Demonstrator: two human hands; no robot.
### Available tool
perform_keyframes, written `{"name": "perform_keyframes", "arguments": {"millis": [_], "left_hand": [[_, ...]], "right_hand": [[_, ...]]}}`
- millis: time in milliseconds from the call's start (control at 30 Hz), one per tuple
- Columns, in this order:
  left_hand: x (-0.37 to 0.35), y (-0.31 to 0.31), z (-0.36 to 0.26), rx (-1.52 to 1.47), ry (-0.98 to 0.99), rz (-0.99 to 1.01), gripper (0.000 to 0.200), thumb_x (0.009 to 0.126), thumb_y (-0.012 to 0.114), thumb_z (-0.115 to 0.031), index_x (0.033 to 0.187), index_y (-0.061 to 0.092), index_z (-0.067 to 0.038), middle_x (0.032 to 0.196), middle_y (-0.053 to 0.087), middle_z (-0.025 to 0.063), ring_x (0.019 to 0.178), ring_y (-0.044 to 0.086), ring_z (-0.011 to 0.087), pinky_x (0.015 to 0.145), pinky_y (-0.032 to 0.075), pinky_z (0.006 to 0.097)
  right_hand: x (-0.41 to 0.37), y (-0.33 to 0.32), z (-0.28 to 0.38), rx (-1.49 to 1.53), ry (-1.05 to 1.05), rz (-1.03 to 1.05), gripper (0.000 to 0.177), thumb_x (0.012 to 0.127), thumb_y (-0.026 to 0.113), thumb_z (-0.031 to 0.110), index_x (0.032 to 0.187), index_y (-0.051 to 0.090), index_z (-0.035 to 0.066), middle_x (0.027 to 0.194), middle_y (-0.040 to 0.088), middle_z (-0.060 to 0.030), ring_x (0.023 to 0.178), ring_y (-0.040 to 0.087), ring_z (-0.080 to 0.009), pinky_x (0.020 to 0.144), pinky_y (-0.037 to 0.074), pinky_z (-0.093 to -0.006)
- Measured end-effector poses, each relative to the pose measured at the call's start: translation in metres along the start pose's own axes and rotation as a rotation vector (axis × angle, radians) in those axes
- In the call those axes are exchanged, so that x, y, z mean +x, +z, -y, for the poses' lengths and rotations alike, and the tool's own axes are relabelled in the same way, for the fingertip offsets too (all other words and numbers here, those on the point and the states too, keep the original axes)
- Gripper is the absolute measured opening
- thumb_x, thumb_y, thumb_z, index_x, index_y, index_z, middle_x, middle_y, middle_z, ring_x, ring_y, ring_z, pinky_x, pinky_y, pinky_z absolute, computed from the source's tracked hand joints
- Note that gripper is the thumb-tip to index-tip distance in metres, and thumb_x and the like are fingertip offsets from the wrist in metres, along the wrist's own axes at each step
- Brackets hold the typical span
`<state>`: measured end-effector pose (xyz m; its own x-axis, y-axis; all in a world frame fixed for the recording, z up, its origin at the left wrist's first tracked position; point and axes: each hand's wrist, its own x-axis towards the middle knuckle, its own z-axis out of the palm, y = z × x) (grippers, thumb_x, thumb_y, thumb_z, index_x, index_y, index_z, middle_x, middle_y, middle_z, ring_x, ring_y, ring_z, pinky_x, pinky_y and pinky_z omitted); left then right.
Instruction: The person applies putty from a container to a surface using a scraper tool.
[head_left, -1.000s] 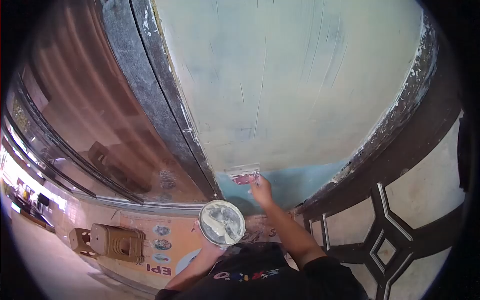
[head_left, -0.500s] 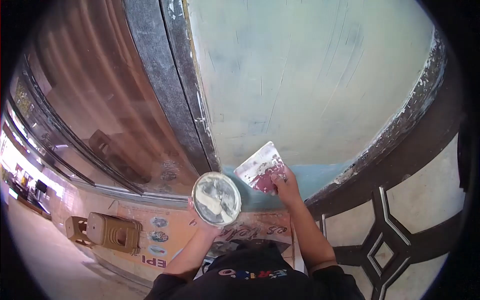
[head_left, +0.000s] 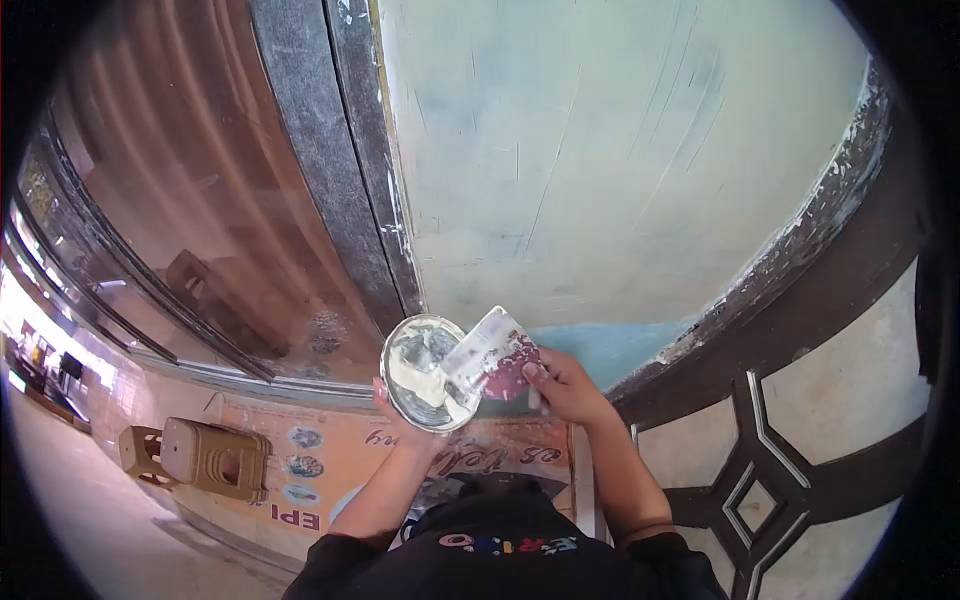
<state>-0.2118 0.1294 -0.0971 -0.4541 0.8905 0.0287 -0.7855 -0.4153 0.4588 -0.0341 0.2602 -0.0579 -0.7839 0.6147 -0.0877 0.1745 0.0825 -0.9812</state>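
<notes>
My left hand (head_left: 403,422) is wrapped round the side and underside of a round tub (head_left: 384,372), its open top facing me. Pale filler paste (head_left: 422,381) lies smeared and lumped inside it. In my right hand (head_left: 566,388) is a broad putty knife (head_left: 497,352) with a reddish, paste-spattered grip part and a whitish blade. The blade's edge overlaps the right side of the tub's opening, right at the paste. My right thumb presses on the reddish part, the other fingers behind it.
Ahead stands a pale green wall panel (head_left: 560,170), scratched and patched, bluish along its bottom. A dark frame post (head_left: 330,150) and glass with a brown curtain (head_left: 190,150) are left. Brown plastic stools (head_left: 215,455) stand on a printed orange banner (head_left: 350,450). A dark patterned door (head_left: 780,480) is right.
The putty knife has moved left and slightly down, from beside the tub to over its opening. The tub has risen slightly, and the view has shifted a little.
</notes>
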Motion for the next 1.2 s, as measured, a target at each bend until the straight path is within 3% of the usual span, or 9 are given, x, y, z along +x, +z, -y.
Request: {"name": "perform_keyframes", "arguments": {"millis": [67, 167, 233, 467, 633, 733, 867, 933, 1200], "left_hand": [[-0.002, -0.002, 0.001, -0.048, -0.023, -0.038, 0.093, 0.077, 0.034, -0.081, 0.145, 0.031, -0.018, 0.144, 0.038, 0.0109, 0.129, 0.042, 0.0336, 0.105, 0.037, 0.053], [-0.004, -0.008, 0.004, -0.19, -0.067, -0.052, 0.086, 0.082, 0.03, -0.076, 0.144, 0.034, -0.018, 0.144, 0.039, 0.0108, 0.129, 0.042, 0.0345, 0.105, 0.036, 0.0534], [-0.004, -0.01, 0.006, -0.187, -0.111, -0.014, 0.084, 0.083, 0.03, -0.075, 0.144, 0.034, -0.018, 0.145, 0.039, 0.0113, 0.13, 0.041, 0.0352, 0.106, 0.035, 0.0536], [-0.011, -0.021, 0.009, -0.251, -0.148, -0.054, 0.083, 0.084, 0.029, -0.074, 0.144, 0.035, -0.017, 0.147, 0.037, 0.0097, 0.132, 0.038, 0.0352, 0.109, 0.031, 0.0535], [-0.012, -0.009, 0.013, -0.318, -0.165, -0.019, 0.083, 0.084, 0.029, -0.075, 0.144, 0.035, -0.017, 0.147, 0.037, 0.0099, 0.132, 0.039, 0.0347, 0.108, 0.032, 0.0525], [-0.014, -0.005, 0.019, -0.266, -0.143, -0.002, 0.084, 0.084, 0.027, -0.075, 0.143, 0.035, -0.016, 0.145, 0.039, 0.0106, 0.13, 0.041, 0.0334, 0.107, 0.033, 0.0506], [-0.015, -0.008, 0.03, -0.239, -0.173, -0.022, 0.082, 0.086, 0.025, -0.074, 0.143, 0.035, -0.016, 0.143, 0.041, 0.0106, 0.129, 0.042, 0.0327, 0.107, 0.035, 0.0499], [-0.017, -0.004, 0.04, -0.194, -0.192, -0.075, 0.083, 0.085, 0.027, -0.075, 0.143, 0.036, -0.016, 0.143, 0.04, 0.0116, 0.129, 0.042, 0.0337, 0.106, 0.035, 0.0516], [-0.017, 0.007, 0.079, -0.135, -0.279, -0.114, 0.08, 0.087, 0.027, -0.072, 0.141, 0.039, -0.014, 0.14, 0.045, 0.0121, 0.125, 0.046, 0.034, 0.104, 0.037, 0.0506]], "right_hand": [[-0.006, 0.0, 0.016, -0.059, 0.165, 0.05, 0.024, 0.097, 0.055, 0.021, 0.115, 0.062, 0.007, 0.094, 0.066, -0.0043, 0.085, 0.058, -0.0095, 0.075, 0.049, -0.0261], [-0.002, 0.008, 0.022, -0.069, -0.063, -0.075, 0.022, 0.095, 0.055, 0.015, 0.113, 0.065, 0.008, 0.087, 0.067, -0.0058, 0.078, 0.057, -0.01, 0.071, 0.048, -0.0259], [0.0, 0.006, 0.021, -0.117, -0.299, -0.021, 0.024, 0.092, 0.053, 0.008, 0.113, 0.064, 0.002, 0.097, 0.065, -0.0077, 0.086, 0.06, -0.0112, 0.071, 0.049, -0.0244], [0.001, -0.003, 0.034, -0.137, -0.254, 0.086, 0.032, 0.083, 0.06, 0.005, 0.114, 0.065, 0.003, 0.095, 0.067, -0.0086, 0.079, 0.059, -0.0112, 0.071, 0.049, -0.0272], [0.002, 0.018, 0.047, -0.458, -0.399, -0.108, 0.034, 0.08, 0.061, 0.007, 0.115, 0.066, 0.008, 0.093, 0.067, -0.0141, 0.075, 0.061, -0.0212, 0.07, 0.049, -0.0315], [0.002, 0.033, 0.038, -0.584, -0.51, -0.067, 0.04, 0.079, 0.062, 0.008, 0.119, 0.063, 0.01, 0.093, 0.066, -0.0163, 0.077, 0.062, -0.0289, 0.072, 0.05, -0.0348], [-0.01, 0.034, 0.051, -0.532, -0.472, -0.178, 0.045, 0.077, 0.065, 0.014, 0.121, 0.06, 0.012, 0.092, 0.066, -0.0156, 0.08, 0.063, -0.0329, 0.074, 0.05, -0.0384], [-0.013, 0.026, 0.055, -0.676, -0.192, -0.121, 0.047, 0.075, 0.066, 0.02, 0.12, 0.058, 0.012, 0.089, 0.065, -0.0154, 0.08, 0.063, -0.0341, 0.074, 0.049, -0.0409], [-0.035, -0.05, 0.04, -0.77, -0.088, -0.058, 0.035, 0.076, 0.067, 0.023, 0.104, 0.057, 0.005, 0.081, 0.064, -0.0175, 0.074, 0.062, -0.0349, 0.068, 0.048, -0.0406]]}}
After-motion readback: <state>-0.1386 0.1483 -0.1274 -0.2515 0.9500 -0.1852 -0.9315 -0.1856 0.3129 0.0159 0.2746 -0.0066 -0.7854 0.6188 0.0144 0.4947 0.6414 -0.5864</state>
